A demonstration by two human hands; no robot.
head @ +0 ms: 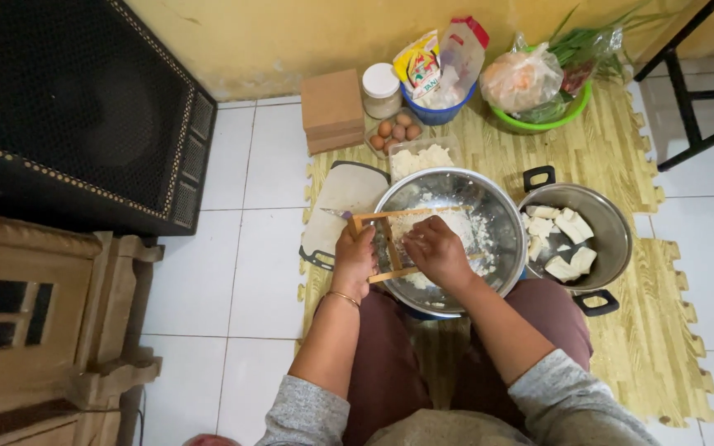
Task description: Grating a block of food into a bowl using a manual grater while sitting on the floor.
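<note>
Wooden-framed grater [386, 244] lay across the big steel bowl [502, 216] of white shreds — left hand [352, 263] clamped its near-left edge, right hand [435, 250] pressed closed on something hidden; steadier bracing would probably grate cleaner.

White tile floor [249, 272], yellow wall [291, 33], wooden furniture [35, 322].

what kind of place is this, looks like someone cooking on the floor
Probably a home, with food being prepared on the floor. A foam mat lies over white tiles, carrying a steel bowl, a pot of white blocks and eggs; a large speaker and wooden furniture stand alongside.
</note>
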